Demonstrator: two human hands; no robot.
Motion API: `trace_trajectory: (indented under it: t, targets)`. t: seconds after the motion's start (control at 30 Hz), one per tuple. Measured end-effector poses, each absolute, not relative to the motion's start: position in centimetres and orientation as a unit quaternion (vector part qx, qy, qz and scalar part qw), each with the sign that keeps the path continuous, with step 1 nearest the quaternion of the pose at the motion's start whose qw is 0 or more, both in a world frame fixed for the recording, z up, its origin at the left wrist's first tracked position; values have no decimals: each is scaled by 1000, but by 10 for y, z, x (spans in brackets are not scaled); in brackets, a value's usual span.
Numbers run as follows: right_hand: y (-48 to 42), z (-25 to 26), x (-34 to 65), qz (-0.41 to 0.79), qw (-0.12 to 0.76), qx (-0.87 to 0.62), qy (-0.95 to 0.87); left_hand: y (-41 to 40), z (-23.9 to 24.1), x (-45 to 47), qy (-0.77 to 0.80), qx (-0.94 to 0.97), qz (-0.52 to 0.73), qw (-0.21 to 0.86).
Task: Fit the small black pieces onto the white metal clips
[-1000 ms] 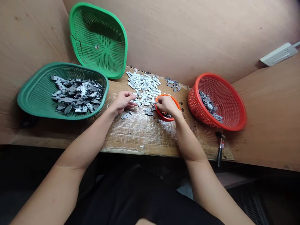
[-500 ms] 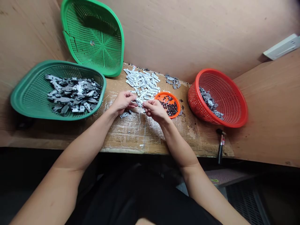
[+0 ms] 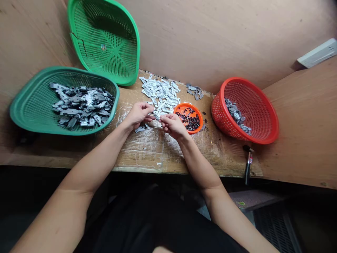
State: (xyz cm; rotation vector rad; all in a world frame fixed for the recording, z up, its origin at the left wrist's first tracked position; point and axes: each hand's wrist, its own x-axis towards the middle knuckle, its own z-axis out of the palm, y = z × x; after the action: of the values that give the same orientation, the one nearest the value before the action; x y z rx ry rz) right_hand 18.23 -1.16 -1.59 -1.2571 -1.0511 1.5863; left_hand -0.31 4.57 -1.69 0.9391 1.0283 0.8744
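Note:
My left hand (image 3: 138,114) and my right hand (image 3: 172,125) meet over the wooden bench, fingertips pinched together on a small silvery metal piece (image 3: 156,115) between them. Just beyond lies a loose pile of silvery metal strips (image 3: 160,93). A small orange dish (image 3: 198,118) of tiny dark parts sits right beside my right hand. A couple of metal pieces (image 3: 140,128) lie under my left hand.
A green basket (image 3: 31,105) full of grey metal parts stands at the left, another green basket (image 3: 105,38) leans on the back wall. A red basket (image 3: 260,112) with some grey parts is at the right. A dark tool (image 3: 247,165) lies near the bench edge.
My right hand left the orange dish and came left to meet my left hand. Both hands now pinch a small metal piece between them.

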Motion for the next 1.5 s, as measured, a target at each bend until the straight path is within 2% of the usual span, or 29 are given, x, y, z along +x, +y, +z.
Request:
trace_trajectory:
  t: [0.53,0.93,1.13,1.37,1.5]
  targets:
    - [-12,-27,179,583,440,-538,-421,41,-18,1,460,443,401,657]
    - [-16,-33,179,626,422,-525,-394,43,-21,2,434,442,438,652]
    - [-20,-24,179,635,400,-515,-414,38,-15,2,441,442,411,664]
    - [-24,-28,178,578,394,-508,-503,37,-19,-2,379,514,370,675]
    - [-26,-29,178,483,402,-517,-582,35,-23,0,368,534,396,649]
